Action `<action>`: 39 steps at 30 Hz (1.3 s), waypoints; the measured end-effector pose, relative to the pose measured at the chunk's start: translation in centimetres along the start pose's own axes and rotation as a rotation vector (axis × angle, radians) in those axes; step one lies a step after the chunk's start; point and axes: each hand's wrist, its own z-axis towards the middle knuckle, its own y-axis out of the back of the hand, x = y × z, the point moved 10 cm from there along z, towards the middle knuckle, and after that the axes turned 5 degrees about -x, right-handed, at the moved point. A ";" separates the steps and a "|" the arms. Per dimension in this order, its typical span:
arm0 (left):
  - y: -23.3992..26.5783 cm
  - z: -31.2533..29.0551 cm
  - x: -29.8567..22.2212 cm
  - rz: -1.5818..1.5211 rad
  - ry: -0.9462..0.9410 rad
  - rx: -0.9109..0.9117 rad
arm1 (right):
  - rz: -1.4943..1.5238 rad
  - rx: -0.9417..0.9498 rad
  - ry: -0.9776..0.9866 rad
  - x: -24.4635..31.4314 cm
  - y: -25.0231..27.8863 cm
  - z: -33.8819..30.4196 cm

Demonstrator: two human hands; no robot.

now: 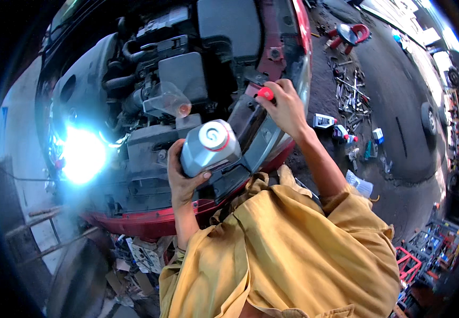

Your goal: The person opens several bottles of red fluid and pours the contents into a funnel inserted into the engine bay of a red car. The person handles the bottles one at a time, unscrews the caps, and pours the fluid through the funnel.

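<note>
A grey plastic bottle (208,159) is held over the front of a red car's engine bay (147,143), its round top turned up and ringed in red. The bottle is gripped by the left hand (183,177), thumb and fingers spread around its sides. A red cap (265,94) is pinched between thumb and fingers of the right hand (283,106) near the bay's front edge.

The step in hand is judged to be the uncapping of the bottle; a firm left-hand hold and clearance of the white disc (214,136), possibly a seal, would be called for next. A clear plastic funnel (178,97) is seen just beyond the bottle.

Whatever lies beneath the funnel cannot be made out. Some left fingers are hidden by the bottle, its contents are not shown, and part of the bay is washed out by white glare (83,156).
</note>
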 end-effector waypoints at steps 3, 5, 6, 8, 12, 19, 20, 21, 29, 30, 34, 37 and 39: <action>-0.2 0.1 0.9 -0.029 0.046 0.004 | 0.469 0.063 0.099 5.5 2.9 -1.0; -0.2 0.1 0.7 -0.035 0.023 0.004 | 0.707 0.237 0.096 9.5 3.9 -2.4; -0.3 0.0 0.5 -0.036 -0.005 0.010 | 0.674 0.269 0.148 11.5 4.7 -2.6; -0.7 0.0 0.5 -0.086 0.020 0.048 | 0.601 0.331 0.265 14.9 5.8 -2.5; -1.1 -0.5 -1.1 -0.044 -0.007 0.084 | 0.301 0.407 0.468 19.2 5.7 -2.3; -4.0 -0.2 -8.3 0.414 -0.359 0.140 | 0.217 0.298 0.608 21.9 7.0 -3.1; -4.5 -0.1 -9.1 0.430 -0.401 0.123 | 0.173 0.257 0.660 22.4 7.3 -3.3; -5.0 -0.1 -9.6 0.454 -0.443 0.107 | 0.121 0.220 0.720 22.9 7.7 -3.7; -6.1 -0.4 -10.6 0.484 -0.575 0.075 | -0.177 0.123 0.630 23.6 7.4 -5.6; -6.1 -0.5 -10.5 0.485 -0.566 0.086 | -0.167 0.212 0.564 23.1 6.7 -5.2; -7.3 -0.2 -11.1 0.513 -0.620 0.099 | -0.074 0.382 0.562 23.1 5.8 -3.7; -7.9 0.3 -11.5 0.481 -0.631 0.087 | 0.015 0.494 0.636 23.8 5.4 -3.2; -8.2 0.4 -11.7 0.502 -0.638 0.083 | 0.008 0.576 0.590 23.3 4.9 -2.7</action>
